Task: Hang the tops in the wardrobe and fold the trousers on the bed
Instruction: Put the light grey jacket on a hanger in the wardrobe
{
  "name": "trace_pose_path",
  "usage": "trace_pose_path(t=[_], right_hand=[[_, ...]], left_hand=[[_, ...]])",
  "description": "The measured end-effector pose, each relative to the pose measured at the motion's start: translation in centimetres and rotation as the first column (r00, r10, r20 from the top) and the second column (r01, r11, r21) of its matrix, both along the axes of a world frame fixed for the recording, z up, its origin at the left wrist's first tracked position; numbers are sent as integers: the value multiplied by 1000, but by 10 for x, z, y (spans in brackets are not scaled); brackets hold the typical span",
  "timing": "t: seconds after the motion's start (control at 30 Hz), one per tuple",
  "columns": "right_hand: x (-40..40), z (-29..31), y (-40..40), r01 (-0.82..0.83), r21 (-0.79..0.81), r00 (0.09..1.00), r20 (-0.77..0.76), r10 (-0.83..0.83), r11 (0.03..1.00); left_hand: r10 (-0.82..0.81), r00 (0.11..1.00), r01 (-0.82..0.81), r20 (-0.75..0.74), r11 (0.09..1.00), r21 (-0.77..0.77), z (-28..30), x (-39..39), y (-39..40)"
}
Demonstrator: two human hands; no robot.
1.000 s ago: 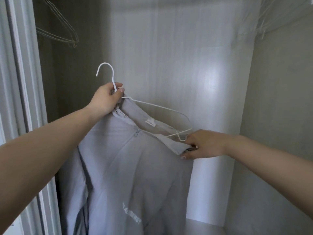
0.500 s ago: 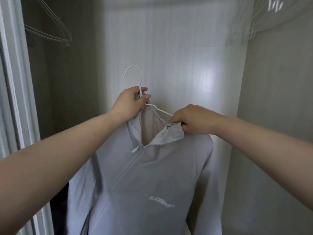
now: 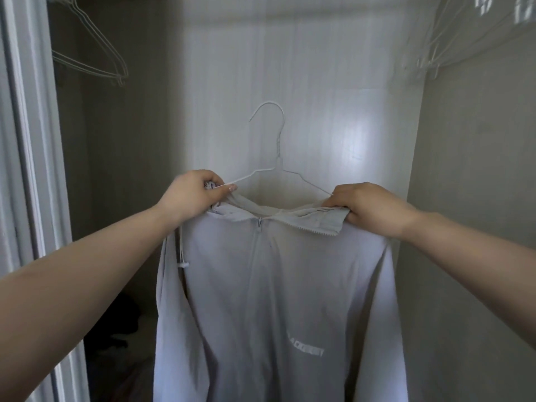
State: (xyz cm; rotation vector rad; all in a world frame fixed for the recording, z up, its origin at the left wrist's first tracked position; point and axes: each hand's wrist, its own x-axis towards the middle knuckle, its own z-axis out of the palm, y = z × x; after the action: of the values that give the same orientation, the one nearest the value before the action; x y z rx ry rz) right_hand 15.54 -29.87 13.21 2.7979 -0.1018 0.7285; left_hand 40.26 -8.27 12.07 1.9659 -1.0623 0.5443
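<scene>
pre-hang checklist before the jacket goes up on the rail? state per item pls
1. Left hand grips the grey jacket at its shoulder, over the end of the white wire hanger: ok.
2. Right hand grips the other shoulder and collar: ok.
3. Both hanger arms run into the jacket shoulders: ok as far as visible; the ends are hidden under hands and cloth.
4. Hanger hook is free and upright above the collar: ok.
5. Rail position: cannot tell, it is out of frame; only empty hangers at upper left hint at its height.
6. Zip closed so the jacket stays on: closed below the collar, flap open at top: ok.
</scene>
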Motion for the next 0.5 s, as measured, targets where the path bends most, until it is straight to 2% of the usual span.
trace_pose_path(t=[0.2,0.3,0.4,0.5], right_hand=[[-11,5,-9,85,65,996,8,-85,994],[-13,7,-11,76,136,997,-27,-73,988],[-11,10,1,-37,322,999,17,34,946],[-4,12,20,-127,612,990,31,138,781]], left_hand=[[134,984,-139,-116,990,-34,4,8,0],[150,970,-162,-189,986,-47,8,11,-1],[51,960,-99,-275,981,-165,13,10,-5],[-110,937,-4,-332,946,-324,19,5,-14]])
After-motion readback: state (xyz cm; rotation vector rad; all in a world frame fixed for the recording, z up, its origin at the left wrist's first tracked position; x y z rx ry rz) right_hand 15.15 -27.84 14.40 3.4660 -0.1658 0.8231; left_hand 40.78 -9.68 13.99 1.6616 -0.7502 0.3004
